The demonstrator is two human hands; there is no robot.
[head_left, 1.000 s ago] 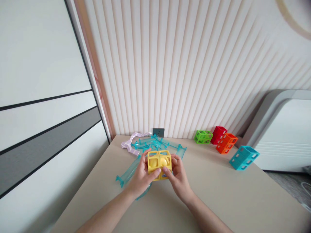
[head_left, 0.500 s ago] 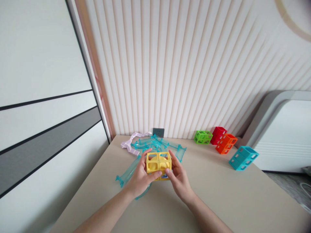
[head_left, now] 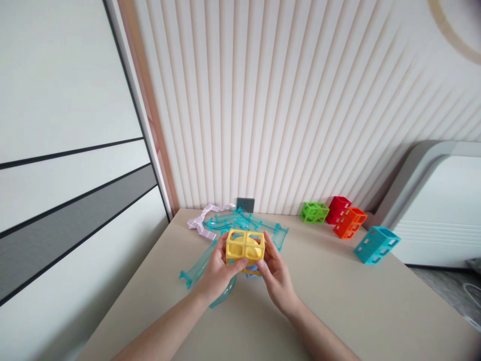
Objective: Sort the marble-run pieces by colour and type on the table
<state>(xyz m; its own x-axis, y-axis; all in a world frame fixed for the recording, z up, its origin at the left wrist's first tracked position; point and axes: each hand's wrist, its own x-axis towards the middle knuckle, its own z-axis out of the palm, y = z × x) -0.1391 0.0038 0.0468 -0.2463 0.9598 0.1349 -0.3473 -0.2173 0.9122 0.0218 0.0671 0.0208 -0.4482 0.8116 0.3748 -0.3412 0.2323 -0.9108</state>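
Observation:
Between my hands is a yellow open-frame block (head_left: 245, 245) with rounded yellow shapes inside it. My left hand (head_left: 218, 273) grips its left side, thumb across the lower front. On the right side my right hand (head_left: 276, 276) holds it, thumb at the lower right corner. A small blue piece (head_left: 252, 271) shows at the underside of the block; how it is joined cannot be made out. Translucent teal track pieces (head_left: 195, 271) lie behind and beside my left hand, and more teal pieces (head_left: 280, 234) lie beyond the block.
On the table (head_left: 323, 311), a lilac zigzag piece (head_left: 203, 223) lies at the back left. Toward the right stand a green block (head_left: 314, 212), a red block (head_left: 337, 209), an orange block (head_left: 349, 223) and a blue block (head_left: 377, 244). A dark wall socket (head_left: 245, 204) is behind.
The yellow block has risen slightly and tilted in my hands, and more of the blue piece beneath it shows. Both hands keep their hold.

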